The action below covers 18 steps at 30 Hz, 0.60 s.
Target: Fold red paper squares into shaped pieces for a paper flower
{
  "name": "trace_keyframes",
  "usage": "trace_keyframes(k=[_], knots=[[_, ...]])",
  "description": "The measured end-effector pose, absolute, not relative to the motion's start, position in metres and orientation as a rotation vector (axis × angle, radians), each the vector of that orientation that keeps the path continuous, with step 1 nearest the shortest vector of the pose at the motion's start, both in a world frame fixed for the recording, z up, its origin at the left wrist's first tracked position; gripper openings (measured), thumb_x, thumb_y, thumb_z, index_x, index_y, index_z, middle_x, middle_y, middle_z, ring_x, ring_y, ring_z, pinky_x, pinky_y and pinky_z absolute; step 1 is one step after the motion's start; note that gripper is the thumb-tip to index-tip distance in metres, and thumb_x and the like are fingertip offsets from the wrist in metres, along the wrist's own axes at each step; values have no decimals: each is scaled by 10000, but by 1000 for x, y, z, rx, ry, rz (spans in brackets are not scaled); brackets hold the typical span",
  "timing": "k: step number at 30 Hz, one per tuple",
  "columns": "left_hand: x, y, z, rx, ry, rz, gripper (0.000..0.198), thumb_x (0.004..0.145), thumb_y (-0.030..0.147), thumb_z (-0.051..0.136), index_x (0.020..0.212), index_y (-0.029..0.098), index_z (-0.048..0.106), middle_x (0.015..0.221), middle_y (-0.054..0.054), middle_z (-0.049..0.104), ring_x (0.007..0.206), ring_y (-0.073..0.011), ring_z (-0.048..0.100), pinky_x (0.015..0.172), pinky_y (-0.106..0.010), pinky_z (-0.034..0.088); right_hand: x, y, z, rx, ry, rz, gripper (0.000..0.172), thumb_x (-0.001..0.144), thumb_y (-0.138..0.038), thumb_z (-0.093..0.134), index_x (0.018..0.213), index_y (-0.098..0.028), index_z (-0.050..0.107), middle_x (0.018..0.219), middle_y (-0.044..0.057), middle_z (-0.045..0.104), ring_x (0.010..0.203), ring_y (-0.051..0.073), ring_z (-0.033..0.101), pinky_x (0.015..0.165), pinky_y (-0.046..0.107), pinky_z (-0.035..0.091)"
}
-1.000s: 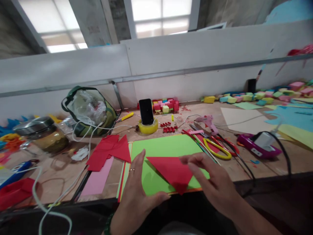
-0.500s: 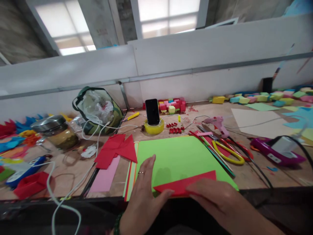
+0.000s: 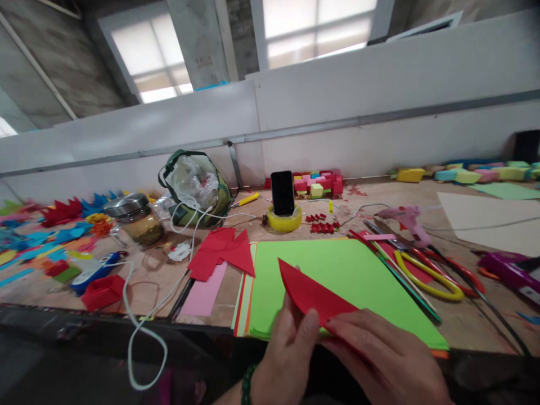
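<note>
Red folded paper [image 3: 310, 292] between left hand [image 3: 289, 351] and right hand [image 3: 382, 360]; over green sheet [image 3: 350, 275]

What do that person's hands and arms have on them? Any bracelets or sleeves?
Both are bare hands, with no gloves. The left hand has a bracelet of dark green round beads around its wrist. The right hand shows no bracelet, and no sleeves appear on either forearm.

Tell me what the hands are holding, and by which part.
A red paper: the left hand grips its near edge, the right hand its right end, over the green sheet.
</note>
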<state>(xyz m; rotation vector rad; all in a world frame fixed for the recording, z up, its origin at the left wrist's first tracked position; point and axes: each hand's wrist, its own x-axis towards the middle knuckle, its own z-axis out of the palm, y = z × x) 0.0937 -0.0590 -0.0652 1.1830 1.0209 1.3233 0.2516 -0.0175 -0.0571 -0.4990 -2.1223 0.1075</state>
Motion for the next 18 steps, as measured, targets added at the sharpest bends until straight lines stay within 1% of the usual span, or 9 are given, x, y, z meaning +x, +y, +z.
trace_keyframes(k=[1,3,5,8,10,12,13,16,18], knots=[[92,-58,-64,1101,1061,1353,653,928,511,458,1474,181,318,1258,-122,609,1224,-251,517,1120,-416,317,251,-19,-57,-489,-2136,159,178,875,-148,593,1044,-197,624,875,36,738,781,132,695,712,188,566],[89,-57,-64,989,1042,1399,625,929,464,487,1468,185,337,1315,-116,577,1281,-262,469,1140,-427,280,254,-20,-53,-498,-2147,268,185,891,-183,579,1065,-205,637,911,32,750,817,131,705,751,180,565],[85,-57,-66,918,971,1421,628,917,447,516,1466,193,345,1346,-114,557,1298,-283,454,1135,-453,283,258,-20,-47,-559,-2105,403,171,904,-210,557,1028,-231,672,902,13,760,802,129,715,745,169,563],[82,-57,-66,894,925,1395,668,894,441,561,1473,201,330,1356,-114,550,1296,-296,457,1129,-467,287,258,-18,-38,-746,-1929,642,112,863,-241,616,855,-255,726,775,-12,757,682,125,711,626,149,553],[82,-56,-65,923,922,1352,736,860,414,627,1484,205,299,1355,-111,551,1286,-294,466,1123,-457,300,256,-18,-37,-845,-1784,787,58,796,-261,694,753,-245,730,685,-13,734,601,124,683,554,151,529],[83,-55,-65,939,928,1334,750,848,383,655,1484,212,296,1359,-103,548,1293,-283,458,1128,-437,296,252,-18,-40,-878,-1688,934,76,728,-280,756,687,-227,720,624,-8,702,552,123,645,515,162,504],[83,-55,-66,924,922,1343,720,860,381,642,1477,213,312,1361,-101,546,1300,-278,452,1131,-430,293,251,-18,-43,-881,-1662,1016,97,714,-289,766,669,-219,716,610,-4,689,543,122,629,509,169,494],[84,-54,-68,800,853,1367,608,909,415,558,1444,194,372,1351,-121,553,1273,-290,483,1106,-446,332,251,-20,-51,-879,-1603,1278,127,746,-328,731,708,-208,737,656,24,700,578,135,622,523,192,489],[84,-54,-70,762,788,1349,604,905,415,559,1438,199,375,1346,-132,555,1232,-296,522,1065,-449,387,252,-19,-54,-889,-1503,1442,144,746,-347,728,759,-206,754,699,38,720,614,150,640,548,207,506]])
